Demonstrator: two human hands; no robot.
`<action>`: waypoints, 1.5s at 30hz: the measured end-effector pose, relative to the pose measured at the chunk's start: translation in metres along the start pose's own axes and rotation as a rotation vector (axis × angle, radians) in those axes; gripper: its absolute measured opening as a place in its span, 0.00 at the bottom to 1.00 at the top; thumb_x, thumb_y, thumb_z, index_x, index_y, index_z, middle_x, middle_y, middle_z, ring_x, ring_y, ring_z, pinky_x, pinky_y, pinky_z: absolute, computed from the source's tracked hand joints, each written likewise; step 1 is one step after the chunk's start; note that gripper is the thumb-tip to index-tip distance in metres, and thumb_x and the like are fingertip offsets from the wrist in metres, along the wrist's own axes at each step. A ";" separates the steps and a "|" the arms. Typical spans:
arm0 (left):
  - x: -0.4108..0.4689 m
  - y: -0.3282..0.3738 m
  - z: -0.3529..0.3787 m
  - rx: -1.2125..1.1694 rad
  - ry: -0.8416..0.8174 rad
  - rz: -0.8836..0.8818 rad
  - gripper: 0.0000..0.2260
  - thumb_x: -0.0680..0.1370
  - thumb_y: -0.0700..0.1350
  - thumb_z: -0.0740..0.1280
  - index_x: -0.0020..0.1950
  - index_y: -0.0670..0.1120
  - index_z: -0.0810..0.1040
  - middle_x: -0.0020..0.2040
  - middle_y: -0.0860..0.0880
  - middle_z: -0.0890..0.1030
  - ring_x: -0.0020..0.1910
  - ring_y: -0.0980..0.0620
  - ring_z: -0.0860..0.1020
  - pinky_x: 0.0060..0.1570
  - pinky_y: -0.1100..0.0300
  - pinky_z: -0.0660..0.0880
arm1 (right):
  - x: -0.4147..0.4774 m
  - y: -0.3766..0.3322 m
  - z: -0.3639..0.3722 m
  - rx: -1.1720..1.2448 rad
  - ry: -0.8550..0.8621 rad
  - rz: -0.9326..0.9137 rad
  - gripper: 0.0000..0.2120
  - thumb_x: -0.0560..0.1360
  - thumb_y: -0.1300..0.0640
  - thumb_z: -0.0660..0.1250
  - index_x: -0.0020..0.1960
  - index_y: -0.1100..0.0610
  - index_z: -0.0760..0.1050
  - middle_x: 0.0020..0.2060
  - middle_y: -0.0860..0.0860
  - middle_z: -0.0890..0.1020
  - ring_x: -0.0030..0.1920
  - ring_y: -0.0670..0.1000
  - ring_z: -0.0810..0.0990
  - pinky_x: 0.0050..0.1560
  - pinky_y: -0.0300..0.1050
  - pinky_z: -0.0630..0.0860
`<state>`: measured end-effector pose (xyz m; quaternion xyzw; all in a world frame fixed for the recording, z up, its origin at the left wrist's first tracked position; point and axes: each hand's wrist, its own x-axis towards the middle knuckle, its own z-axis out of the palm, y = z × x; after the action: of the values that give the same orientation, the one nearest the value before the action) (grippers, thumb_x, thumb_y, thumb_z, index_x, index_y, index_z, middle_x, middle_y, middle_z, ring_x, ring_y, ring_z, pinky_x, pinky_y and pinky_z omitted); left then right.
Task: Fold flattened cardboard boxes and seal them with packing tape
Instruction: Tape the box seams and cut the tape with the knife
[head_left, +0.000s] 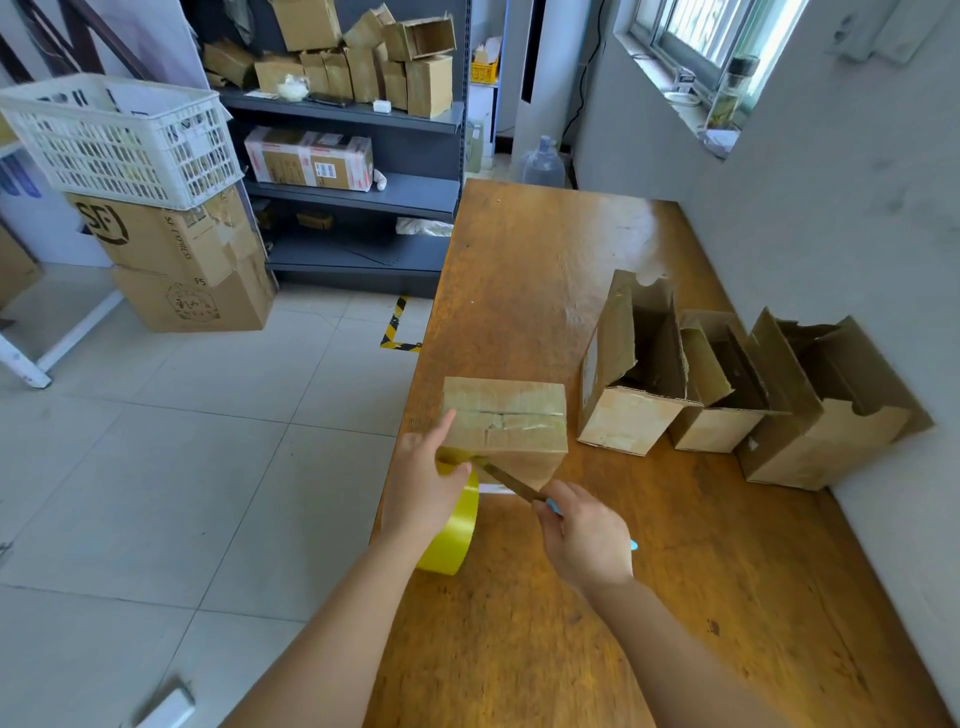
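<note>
Taping a small brown cardboard box at the near left edge of an orange-brown wooden table.

Furthest left, a white slatted plastic crate sits on stacked brown cartons beside a dark grey metal shelf unit. The left hand grips a yellow roll of packing tape, thumb hooked over the roll and forefinger stretched out against the box's left edge. The closed box shows its flap seam on top. The right hand is curled round the light-blue handle of a thin-bladed knife, blade tip at the tape by the box's lower corner. Further right, three open brown cardboard boxes stand in a row against the grey wall.
</note>
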<state>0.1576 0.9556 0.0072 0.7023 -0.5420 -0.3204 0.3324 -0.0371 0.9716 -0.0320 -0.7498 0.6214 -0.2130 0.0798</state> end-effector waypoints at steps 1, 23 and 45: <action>0.004 0.001 -0.004 -0.046 -0.021 -0.036 0.30 0.77 0.45 0.69 0.76 0.59 0.62 0.60 0.50 0.68 0.53 0.57 0.69 0.52 0.63 0.67 | 0.003 -0.002 -0.002 -0.009 0.031 -0.009 0.03 0.76 0.54 0.67 0.46 0.52 0.78 0.34 0.46 0.78 0.30 0.48 0.75 0.25 0.41 0.71; 0.000 -0.014 -0.003 -0.052 -0.152 -0.014 0.41 0.74 0.46 0.73 0.76 0.67 0.51 0.72 0.51 0.67 0.69 0.50 0.68 0.62 0.55 0.70 | 0.031 -0.035 -0.030 -0.114 -0.004 -0.126 0.22 0.80 0.40 0.59 0.73 0.42 0.66 0.45 0.46 0.82 0.38 0.49 0.81 0.32 0.44 0.78; -0.007 -0.018 -0.010 0.049 -0.215 0.031 0.41 0.75 0.49 0.72 0.77 0.65 0.47 0.59 0.57 0.71 0.55 0.58 0.72 0.52 0.62 0.70 | 0.024 -0.027 -0.026 -0.376 0.066 -0.281 0.13 0.71 0.52 0.76 0.31 0.52 0.76 0.22 0.46 0.71 0.21 0.49 0.67 0.21 0.39 0.65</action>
<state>0.1746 0.9667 -0.0008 0.6633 -0.5931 -0.3753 0.2597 -0.0200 0.9585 0.0070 -0.8231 0.5419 -0.1270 -0.1124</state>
